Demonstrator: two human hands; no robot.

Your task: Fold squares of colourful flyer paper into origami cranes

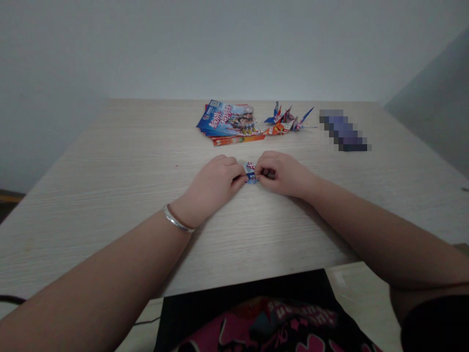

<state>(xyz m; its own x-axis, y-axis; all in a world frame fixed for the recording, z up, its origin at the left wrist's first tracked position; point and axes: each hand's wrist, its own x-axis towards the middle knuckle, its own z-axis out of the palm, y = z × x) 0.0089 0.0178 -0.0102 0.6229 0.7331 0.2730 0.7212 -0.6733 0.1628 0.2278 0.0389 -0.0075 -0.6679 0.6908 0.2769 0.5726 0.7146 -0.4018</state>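
Carefully, two hands are meeting around the middle of the worktop [120,146], well apart from its left and right edges. The left hand [222,181], with a silver bracelet [178,220] lying on its wrist, is pinching the left side of a small folded paper [251,168] between thumb and fingers. The right hand [280,171] is gripping the right side of the same paper, with its fingers curling inward.

As I am judging it, the paper is risking a tear or a crooked crease, if the two hands are pulling unequally. Because the fingertips are covering both sides, a badly placed fold could be hiding under them; also, the small piece could be slipping if one pinch is loosening.

Towards the far edge, left of its middle, a pile of printed leaflets [229,120] is lying a little fanned, with orange sheets showing below. Next to its right end, some folded paper birds [287,122] are standing close together. Nearer to the far right corner, a dark object [344,131] is resting, too blurred for naming. Nothing is standing between the hands, but a forward push could be disturbing the leaflets or the birds.
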